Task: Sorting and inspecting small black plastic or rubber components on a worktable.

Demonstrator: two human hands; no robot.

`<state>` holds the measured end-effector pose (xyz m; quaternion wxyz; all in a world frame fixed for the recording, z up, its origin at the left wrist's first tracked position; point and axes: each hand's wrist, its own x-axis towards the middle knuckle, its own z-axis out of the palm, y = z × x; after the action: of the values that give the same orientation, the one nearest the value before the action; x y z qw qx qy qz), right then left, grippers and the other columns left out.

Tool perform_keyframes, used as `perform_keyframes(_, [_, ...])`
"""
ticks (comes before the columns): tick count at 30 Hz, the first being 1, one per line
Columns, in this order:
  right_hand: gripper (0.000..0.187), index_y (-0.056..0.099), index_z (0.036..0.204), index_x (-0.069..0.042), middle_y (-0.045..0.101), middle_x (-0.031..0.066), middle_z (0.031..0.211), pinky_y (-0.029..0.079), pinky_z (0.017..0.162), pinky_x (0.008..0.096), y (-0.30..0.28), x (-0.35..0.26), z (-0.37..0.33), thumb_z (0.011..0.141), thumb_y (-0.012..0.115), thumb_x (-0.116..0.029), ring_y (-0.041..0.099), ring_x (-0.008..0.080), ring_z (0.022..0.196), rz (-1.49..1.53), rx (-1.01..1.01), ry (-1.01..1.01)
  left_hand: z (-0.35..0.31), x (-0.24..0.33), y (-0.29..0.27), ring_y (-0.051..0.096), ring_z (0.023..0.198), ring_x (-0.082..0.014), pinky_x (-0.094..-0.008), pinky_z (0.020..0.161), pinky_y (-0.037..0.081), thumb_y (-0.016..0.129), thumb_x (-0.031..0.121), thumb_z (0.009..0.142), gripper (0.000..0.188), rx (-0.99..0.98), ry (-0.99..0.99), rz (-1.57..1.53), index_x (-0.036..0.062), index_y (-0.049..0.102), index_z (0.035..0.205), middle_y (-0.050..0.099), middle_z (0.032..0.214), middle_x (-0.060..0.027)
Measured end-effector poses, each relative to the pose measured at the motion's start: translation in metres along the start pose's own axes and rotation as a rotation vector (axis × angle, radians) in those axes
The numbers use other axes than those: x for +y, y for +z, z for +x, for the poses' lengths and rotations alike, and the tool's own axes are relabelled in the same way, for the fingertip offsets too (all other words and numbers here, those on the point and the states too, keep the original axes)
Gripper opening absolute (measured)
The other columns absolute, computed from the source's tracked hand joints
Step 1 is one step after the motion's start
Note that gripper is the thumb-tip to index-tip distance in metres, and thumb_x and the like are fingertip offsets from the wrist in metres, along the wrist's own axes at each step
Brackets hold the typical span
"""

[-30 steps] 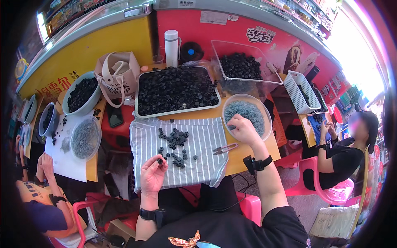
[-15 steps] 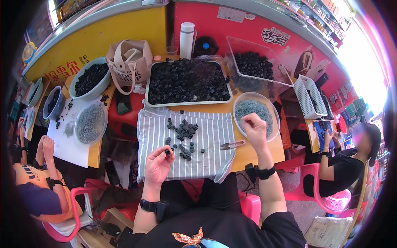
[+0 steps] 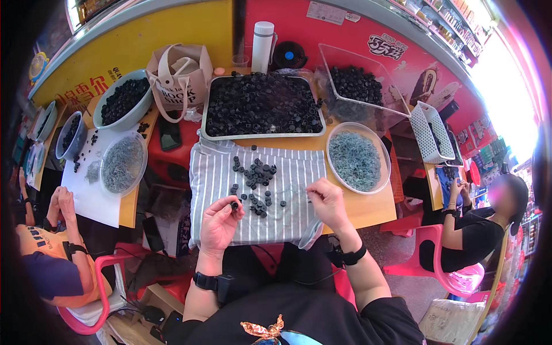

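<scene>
One black cap (image 3: 234, 205) sits pinched in the fingertips of our left hand (image 3: 218, 224), left of our right hand (image 3: 326, 202), whose fingers are bunched, though we cannot tell whether around anything.

The right hand (image 3: 326, 202) has left the round bowl (image 3: 386, 183) of blue-grey pieces, now toward one o'clock from it, and hovers at the three o'clock edge of the striped cloth (image 3: 287, 221). Its fingers (image 3: 314, 188) hide the red-handled snips, visible before. The bowl's blue-grey pieces (image 3: 352, 158) show uncovered.
</scene>
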<state>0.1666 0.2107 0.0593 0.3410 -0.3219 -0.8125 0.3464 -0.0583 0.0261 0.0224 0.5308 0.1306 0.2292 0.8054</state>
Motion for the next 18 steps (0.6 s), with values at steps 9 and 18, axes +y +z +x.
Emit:
perform_keyframes(9, [0.012,0.065,0.077,0.000,0.064,0.0129,0.081,0.050,0.066,0.0405,0.034,-0.027,0.011,0.078,0.074,-0.009,0.065,0.0323,0.076,-0.245,-0.196,-0.009,0.002,-0.001,-0.001,0.068,0.094,-0.0235,-0.0338,0.086,0.056,0.059,0.001,0.095,0.024,-0.010,0.005,0.004,-0.0053,0.065,0.117,0.069,0.104,-0.0160])
perform_keyframes(18, [0.019,0.067,0.076,-0.003,0.066,0.0130,0.082,0.050,0.070,0.0460,0.040,-0.033,0.024,0.073,0.075,-0.019,0.065,0.0350,0.080,-0.426,-0.368,0.117,0.000,-0.002,-0.001,0.068,0.096,-0.0239,-0.0342,0.087,0.056,0.058,-0.001,0.095,0.024,-0.011,0.003,-0.020,-0.0057,0.065,0.118,0.070,0.106,-0.0160])
